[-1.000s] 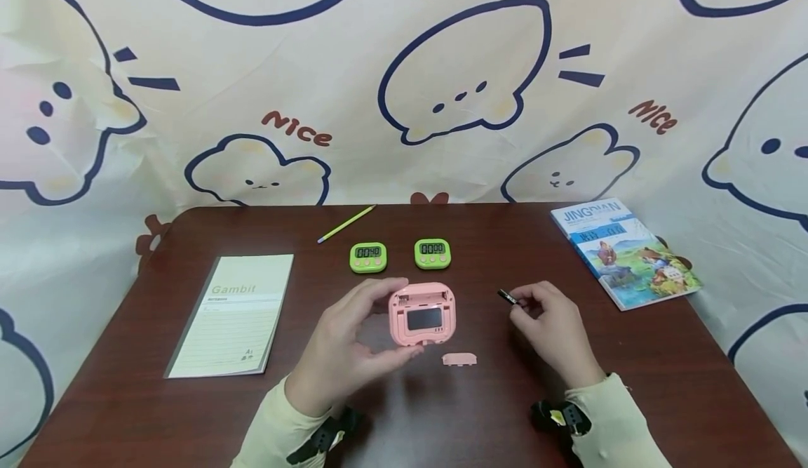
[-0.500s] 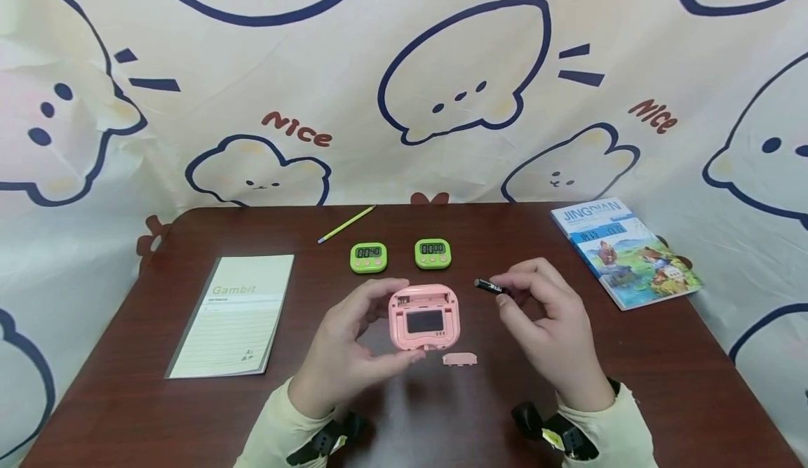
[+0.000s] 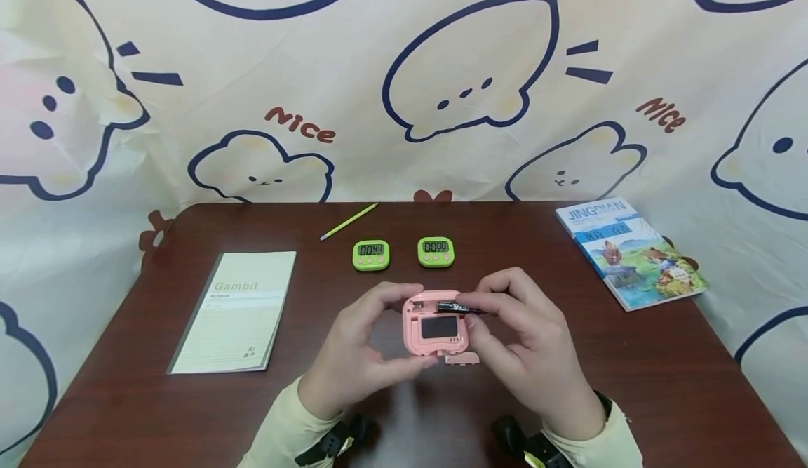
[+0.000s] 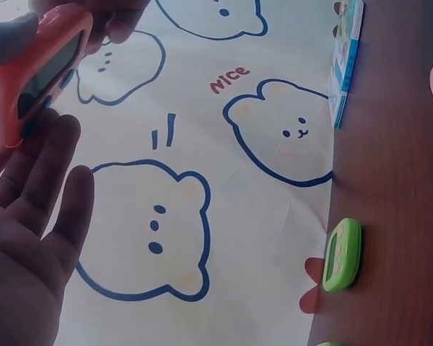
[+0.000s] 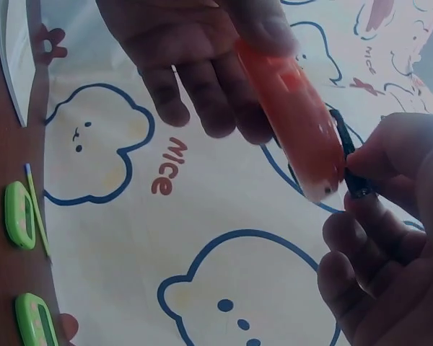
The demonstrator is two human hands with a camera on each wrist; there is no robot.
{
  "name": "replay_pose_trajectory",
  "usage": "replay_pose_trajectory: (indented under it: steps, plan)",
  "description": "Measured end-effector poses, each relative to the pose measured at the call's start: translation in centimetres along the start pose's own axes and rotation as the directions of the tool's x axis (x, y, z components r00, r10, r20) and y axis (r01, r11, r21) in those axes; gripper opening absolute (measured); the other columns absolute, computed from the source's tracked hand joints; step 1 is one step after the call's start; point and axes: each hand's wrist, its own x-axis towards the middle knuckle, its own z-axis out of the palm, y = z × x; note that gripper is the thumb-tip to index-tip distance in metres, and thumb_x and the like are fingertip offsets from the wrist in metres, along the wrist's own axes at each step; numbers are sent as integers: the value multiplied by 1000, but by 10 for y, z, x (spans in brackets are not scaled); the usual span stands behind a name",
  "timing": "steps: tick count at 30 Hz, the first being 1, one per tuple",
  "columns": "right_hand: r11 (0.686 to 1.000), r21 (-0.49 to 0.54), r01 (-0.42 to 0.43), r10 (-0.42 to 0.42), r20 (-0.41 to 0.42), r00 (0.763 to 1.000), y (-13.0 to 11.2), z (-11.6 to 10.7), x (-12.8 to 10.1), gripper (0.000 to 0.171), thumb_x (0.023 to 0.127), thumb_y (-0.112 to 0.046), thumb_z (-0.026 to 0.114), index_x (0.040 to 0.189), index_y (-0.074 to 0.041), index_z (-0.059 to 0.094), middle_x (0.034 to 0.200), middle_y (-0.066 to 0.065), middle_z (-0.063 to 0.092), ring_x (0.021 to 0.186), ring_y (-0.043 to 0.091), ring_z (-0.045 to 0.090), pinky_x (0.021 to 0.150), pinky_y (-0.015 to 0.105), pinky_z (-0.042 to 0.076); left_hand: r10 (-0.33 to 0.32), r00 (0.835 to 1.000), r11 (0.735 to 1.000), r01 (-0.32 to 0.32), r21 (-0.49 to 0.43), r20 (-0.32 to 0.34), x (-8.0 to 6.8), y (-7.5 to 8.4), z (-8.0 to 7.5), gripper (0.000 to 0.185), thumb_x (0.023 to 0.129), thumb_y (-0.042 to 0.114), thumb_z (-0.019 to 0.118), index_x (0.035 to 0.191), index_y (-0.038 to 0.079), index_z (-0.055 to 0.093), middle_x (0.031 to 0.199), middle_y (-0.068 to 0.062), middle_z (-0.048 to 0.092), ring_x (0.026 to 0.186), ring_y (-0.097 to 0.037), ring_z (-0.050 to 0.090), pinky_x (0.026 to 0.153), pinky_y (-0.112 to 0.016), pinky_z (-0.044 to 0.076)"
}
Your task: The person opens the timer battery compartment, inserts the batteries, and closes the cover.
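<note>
A pink digital timer (image 3: 435, 347) is held up over the table by my left hand (image 3: 356, 345), thumb below and fingers above its left side. Its back faces me, with the battery slot uncovered along the top. My right hand (image 3: 530, 345) pinches a black battery (image 3: 456, 307) at the slot's right part. In the right wrist view the battery (image 5: 352, 158) lies along the back of the timer (image 5: 296, 122); whether it is seated cannot be told. The pink battery cover (image 3: 462, 359) lies on the table just below the timer.
Two green timers (image 3: 371, 255) stand behind the hands. A yellow-green pencil (image 3: 348, 222) lies near the far edge. To the left is a notebook (image 3: 233, 313), and at the far right a picture-covered book (image 3: 631, 254). A patterned cloth (image 3: 442, 166) hangs behind the table (image 3: 126, 398).
My right hand has come left with the battery, from well beside the pink timer to its slot. My left hand and the timer have shifted slightly right.
</note>
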Motion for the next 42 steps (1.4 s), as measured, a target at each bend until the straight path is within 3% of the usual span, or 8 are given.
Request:
replay_pose_trajectory:
  steps: [8, 12, 17, 20, 27, 35, 37, 42]
  plan:
    - [997, 73, 3, -3, 2, 1000, 0, 2, -1, 22, 85, 0, 74, 106, -9, 76, 104, 5, 64, 93, 17, 62, 81, 20, 52, -14, 1000, 1000, 14, 10, 7, 0, 1, 3, 74, 69, 9, 92, 133, 5, 56, 118, -6, 66, 105, -17, 64, 85, -27, 56]
    - [987, 117, -107, 108, -6, 994, 1, 0, -1, 27, 83, 8, 73, 106, -8, 75, 105, 5, 66, 96, 18, 63, 84, 22, 53, -26, 1000, 1000, 26, 11, 3, 0, 1, 3, 75, 68, 9, 93, 133, 5, 56, 118, -7, 66, 105, -17, 64, 84, -27, 56]
    - [926, 168, -337, 328, 81, 941, 6, -6, -2, 25, 92, 4, 67, 111, -12, 72, 106, 0, 67, 97, 18, 62, 78, 24, 54, -42, 999, 999, 42, 2, 6, -1, 2, 3, 75, 68, 10, 93, 133, 7, 56, 118, -4, 66, 105, -17, 64, 83, -27, 56]
    - [886, 194, -421, 396, 154, 905, 9, -9, -4, 23, 97, 0, 63, 115, -13, 71, 105, -1, 68, 91, 20, 63, 72, 26, 56, -27, 1000, 1000, 27, -3, 4, 0, 1, 3, 75, 68, 10, 93, 133, 6, 56, 118, -4, 66, 105, -17, 64, 83, -27, 56]
    - [832, 279, -480, 439, 198, 876, 10, -8, -5, 18, 97, -3, 63, 111, -11, 72, 98, 5, 69, 77, 20, 61, 60, 29, 54, -24, 1000, 1000, 24, -16, 14, 0, 2, 3, 74, 68, 9, 94, 133, 6, 58, 117, -5, 68, 105, -17, 65, 85, -29, 56]
    - [730, 401, -554, 500, 238, 832, 10, -7, -4, 15, 95, -1, 66, 109, 0, 71, 98, 11, 68, 79, 23, 63, 67, 30, 58, -61, 997, 998, 62, -16, 38, -2, 4, 3, 77, 65, 9, 95, 133, 6, 59, 116, -6, 69, 102, -17, 66, 84, -32, 57]
    - [723, 400, -563, 512, 237, 826, 9, -7, -3, 13, 94, -1, 67, 107, 0, 71, 97, 11, 68, 80, 24, 63, 67, 30, 57, -63, 997, 998, 63, -16, 44, -2, 4, 3, 76, 65, 9, 95, 132, 6, 59, 116, -6, 70, 101, -17, 66, 84, -33, 57]
    - [752, 372, -545, 514, 187, 837, 5, -5, -3, 11, 92, 0, 70, 102, -3, 72, 92, 11, 67, 77, 25, 61, 61, 28, 55, -105, 993, 994, 106, 0, 56, -2, 5, 5, 75, 65, 12, 96, 131, 7, 60, 119, -4, 69, 104, -15, 66, 87, -33, 57]
